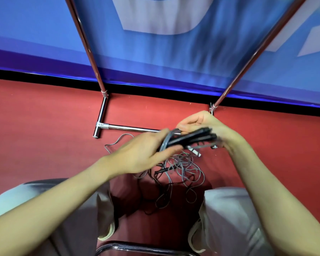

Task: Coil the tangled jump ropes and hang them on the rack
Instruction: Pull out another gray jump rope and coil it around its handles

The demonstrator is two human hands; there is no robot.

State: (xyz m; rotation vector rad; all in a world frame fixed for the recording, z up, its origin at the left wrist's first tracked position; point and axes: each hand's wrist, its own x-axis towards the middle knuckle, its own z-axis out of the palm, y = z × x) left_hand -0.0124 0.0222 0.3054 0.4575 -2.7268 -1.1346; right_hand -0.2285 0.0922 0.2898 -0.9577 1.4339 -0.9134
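The right hand has its grip clamped on a bunch of black rope handles. Its fingers curl over the top of them. The left hand is just beside it, and its grip pinches the gray cords where they bend out of the handles. The picture is blurry here, so I cannot tell how many handles there are.

Below both hands, a messy pile of tangled jump ropes lies on the red floor, between the person's knees. One thin cord loops off past the left hand.

Behind the hands stands the shiny metal rack. Its two poles go up and away, and its bottom bar lies on the floor. Behind the rack is a blue wall cloth.
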